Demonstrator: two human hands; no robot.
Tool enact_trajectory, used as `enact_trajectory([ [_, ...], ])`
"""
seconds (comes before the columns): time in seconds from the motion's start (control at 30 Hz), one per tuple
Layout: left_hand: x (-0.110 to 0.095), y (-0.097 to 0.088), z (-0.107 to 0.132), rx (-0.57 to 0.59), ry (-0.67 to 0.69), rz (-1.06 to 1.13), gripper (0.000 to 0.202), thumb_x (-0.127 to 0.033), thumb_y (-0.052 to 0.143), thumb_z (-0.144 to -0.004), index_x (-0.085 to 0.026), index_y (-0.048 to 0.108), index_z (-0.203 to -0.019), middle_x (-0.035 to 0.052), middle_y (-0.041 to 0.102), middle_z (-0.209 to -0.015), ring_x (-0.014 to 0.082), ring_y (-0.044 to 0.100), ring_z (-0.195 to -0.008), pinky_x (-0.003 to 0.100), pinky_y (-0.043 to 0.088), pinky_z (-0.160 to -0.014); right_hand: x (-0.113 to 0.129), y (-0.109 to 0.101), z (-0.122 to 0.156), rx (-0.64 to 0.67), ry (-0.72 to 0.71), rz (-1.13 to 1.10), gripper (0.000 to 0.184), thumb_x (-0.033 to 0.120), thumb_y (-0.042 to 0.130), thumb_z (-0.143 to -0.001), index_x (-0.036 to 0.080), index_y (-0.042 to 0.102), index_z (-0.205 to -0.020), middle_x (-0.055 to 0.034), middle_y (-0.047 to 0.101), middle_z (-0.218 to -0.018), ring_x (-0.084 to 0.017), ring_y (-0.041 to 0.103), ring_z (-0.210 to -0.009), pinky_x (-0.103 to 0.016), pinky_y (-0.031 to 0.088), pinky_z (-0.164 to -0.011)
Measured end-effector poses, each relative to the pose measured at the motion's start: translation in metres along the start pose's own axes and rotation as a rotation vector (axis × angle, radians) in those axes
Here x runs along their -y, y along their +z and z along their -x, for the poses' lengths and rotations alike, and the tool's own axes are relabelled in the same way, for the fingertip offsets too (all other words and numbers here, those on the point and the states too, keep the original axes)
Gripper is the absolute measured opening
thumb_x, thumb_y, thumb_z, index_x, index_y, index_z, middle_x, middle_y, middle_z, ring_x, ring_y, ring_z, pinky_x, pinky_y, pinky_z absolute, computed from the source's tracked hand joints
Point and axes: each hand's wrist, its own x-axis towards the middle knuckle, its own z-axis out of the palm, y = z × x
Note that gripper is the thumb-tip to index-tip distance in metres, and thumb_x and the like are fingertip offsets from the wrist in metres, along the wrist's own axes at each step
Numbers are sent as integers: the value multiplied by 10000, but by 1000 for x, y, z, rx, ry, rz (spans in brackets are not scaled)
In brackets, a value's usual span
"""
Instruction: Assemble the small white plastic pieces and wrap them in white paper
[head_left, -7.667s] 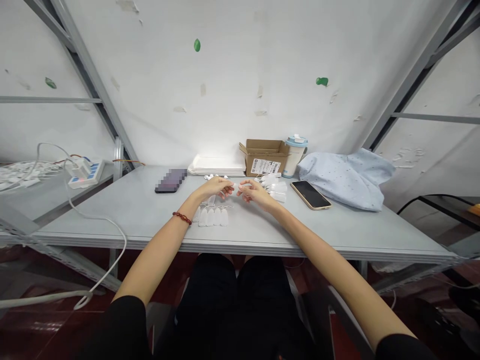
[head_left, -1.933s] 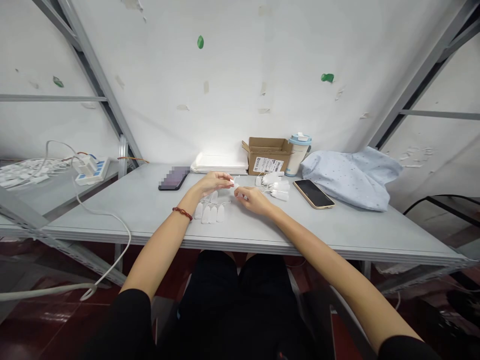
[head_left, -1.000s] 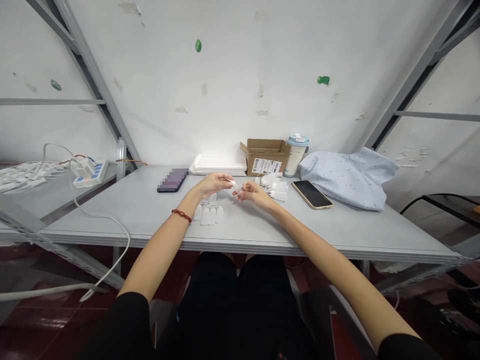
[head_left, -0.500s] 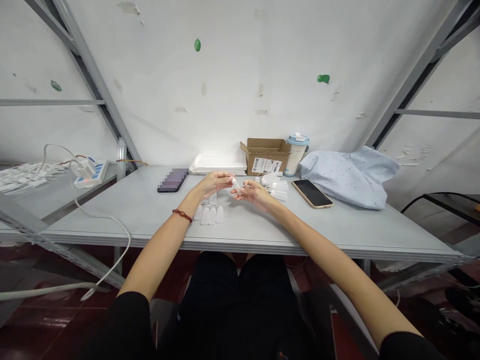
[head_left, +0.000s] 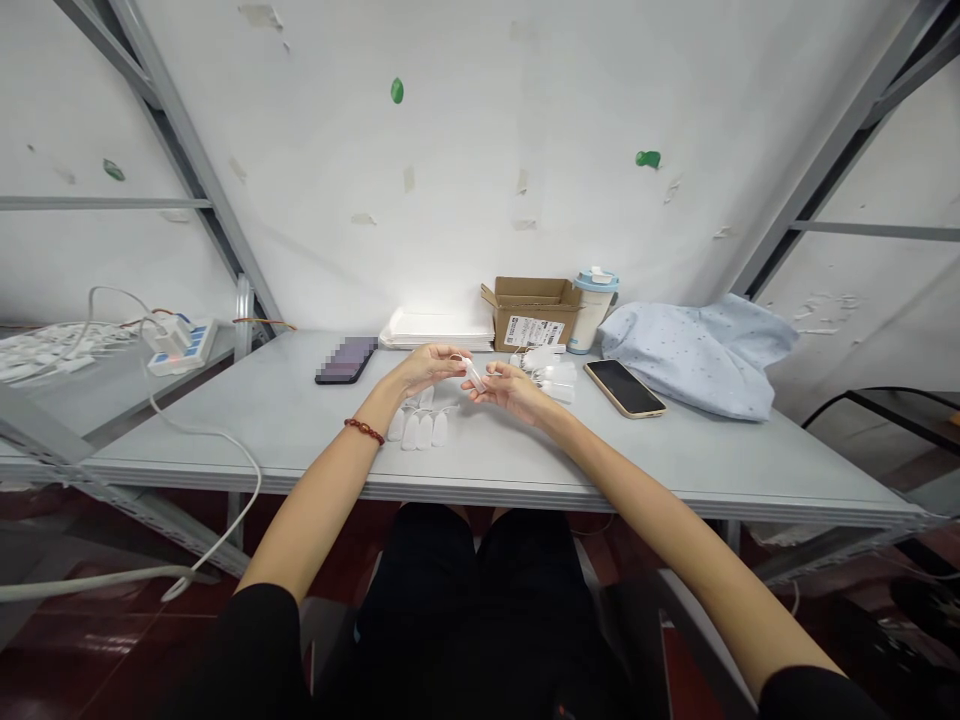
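Observation:
Above the middle of the table, a small white tag (head_left: pixel 475 377) with a thin string loop is held tilted between both hands. My left hand (head_left: pixel 427 367) pinches its upper end by the string, fingers closed. The lower end is gripped by the fingertips of my right hand (head_left: pixel 511 389). Below my left wrist lie several similar white tags (head_left: pixel 424 431) with strings, set side by side. Another loose pile of white tags (head_left: pixel 555 378) with strings is just behind my right hand. Fine detail on the held tag is too small to make out.
At the back stand a stack of white trays (head_left: pixel 439 328), an open cardboard box (head_left: pixel 525 330) and a lidded cup (head_left: pixel 592 312). A dark phone (head_left: pixel 346 360) lies left; another phone (head_left: pixel 625 387) and a pale blue cloth (head_left: pixel 697 350) lie right. A white cable (head_left: pixel 225 437) hangs over the left edge.
Both hands stay almost in place. The held tag has turned slightly in the fingers, and its string loop now shows above the left fingertips.

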Motion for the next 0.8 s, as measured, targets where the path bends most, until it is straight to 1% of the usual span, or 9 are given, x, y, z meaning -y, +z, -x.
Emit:
enact_trajectory([
  [0.07,1,1,0,-7,-5,-35,364,-267,885,-544,-123,734,-843,38,688,-775,151,628,-783,401,436,-954,1,1,0,3,8,-1,295,123,649,-776,232,378,-812,-45,731,-807,-161,680,-708,-328,541,-731],
  [0.13,2,0,0,-19,4,-52,367,-283,888,-539,-125,738,-834,44,692,-785,157,628,-779,412,439,-949,2,2,1,3,14,2,294,132,651,-777,230,377,-819,-44,729,-806,-151,665,-685,-310,533,-696],
  [0.23,2,0,-1,-43,17,-49,360,-285,892,-531,-122,740,-814,51,693,-805,156,626,-775,413,442,-941,0,2,1,-22,11,36,262,193,651,-801,224,398,-863,-39,723,-807,-114,604,-597,-267,497,-604],
  [0.3,2,0,-1,-68,14,-39,358,-280,894,-525,-117,739,-803,48,684,-785,154,625,-764,414,443,-935,-2,2,0,-64,-2,91,267,243,663,-804,220,418,-907,-28,715,-801,-89,551,-545,-241,463,-550],
  [0.37,2,0,-1,-91,8,-33,362,-276,898,-517,-112,737,-797,45,678,-771,154,628,-758,413,443,-933,-6,0,-2,-127,-33,168,322,258,703,-767,218,433,-938,-1,695,-764,-76,519,-518,-227,439,-515],
  [0.43,3,-1,-2,-98,5,-32,367,-274,902,-506,-111,737,-790,48,679,-780,155,633,-762,409,443,-931,-8,-1,-5,-183,-58,237,368,242,742,-720,215,447,-939,33,658,-700,-77,514,-504,-224,435,-495],
  [0.5,5,-3,-3,-93,7,-35,371,-279,906,-500,-112,738,-785,53,685,-799,157,637,-769,403,445,-924,-10,-2,-7,-206,-64,270,361,232,756,-705,204,465,-917,38,641,-677,-84,530,-505,-235,452,-495],
  [0.63,9,-8,-6,-80,1,-62,375,-283,905,-510,-126,742,-810,58,696,-808,154,633,-771,378,448,-881,-9,-3,-6,-164,-56,266,275,265,724,-769,179,498,-897,-7,675,-728,-88,563,-517,-266,503,-534],
  [0.8,8,-8,-5,-75,-17,-96,394,-286,903,-511,-136,741,-839,44,684,-783,149,612,-762,360,438,-832,-7,-2,-2,-122,-31,218,243,292,664,-838,195,464,-936,-2,687,-704,-96,575,-499,-258,498,-511],
])
